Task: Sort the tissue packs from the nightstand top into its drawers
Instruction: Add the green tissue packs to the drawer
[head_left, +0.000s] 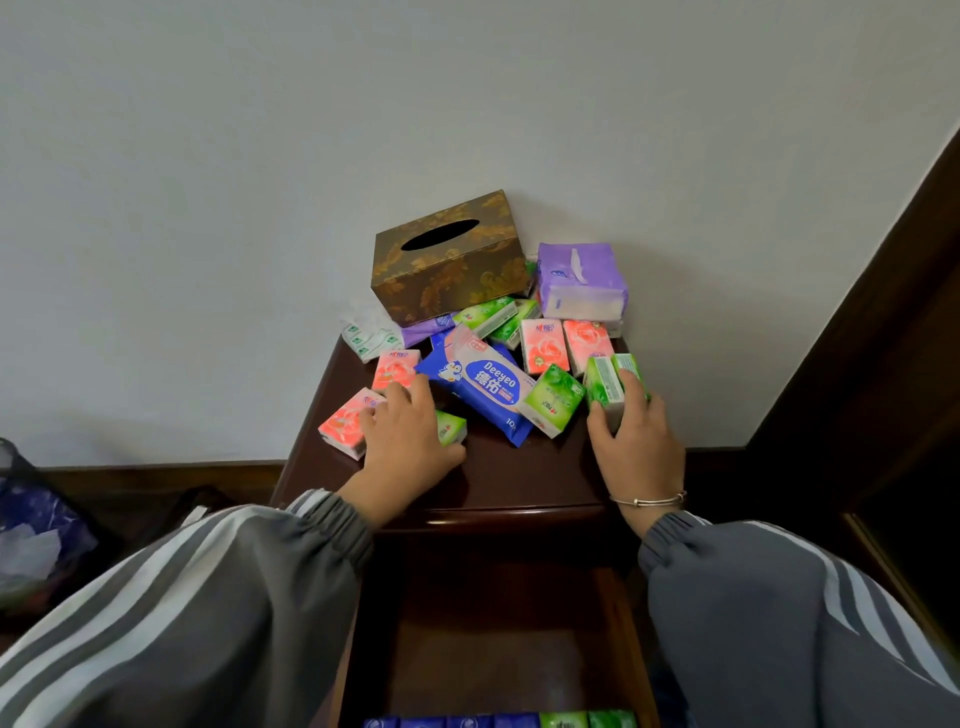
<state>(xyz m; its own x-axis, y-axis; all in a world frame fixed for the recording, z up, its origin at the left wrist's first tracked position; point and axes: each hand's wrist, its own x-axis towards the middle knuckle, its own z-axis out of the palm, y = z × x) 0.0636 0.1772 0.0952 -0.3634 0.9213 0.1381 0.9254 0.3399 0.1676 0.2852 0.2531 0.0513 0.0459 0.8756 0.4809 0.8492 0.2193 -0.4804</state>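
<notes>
Covering the top of the dark wooden nightstand (483, 483) is a loose heap of small tissue packs in pink, green and purple. The right hand (636, 441) is curled around two green packs (610, 382) standing on edge at the heap's right side, thumb on the near side and fingers over the top. The left hand (408, 436) lies palm down at the heap's left side, fingers spread loosely over a pink pack (345, 423) and another pink pack (397, 368) behind it, with a small green pack (451, 427) poking out beside its thumb; whether it actually grips any of them is hard to tell from this angle.

Between the hands lies a long blue wipes packet (485, 387) with a green pack (553, 400) leaning against its right end. Two more pink packs (566, 343) sit behind that, and a larger purple tissue bundle (582, 280) stands at the back right. A brown and gold tissue box (449, 260) rests at the back against the white wall (311, 130).

Below the top, a drawer (493, 649) is pulled open, and a row of blue and green packs (498, 719) shows along its near edge. Grey sleeves with white stripes cover both forearms, and a thin bracelet (647, 501) circles the right wrist.
</notes>
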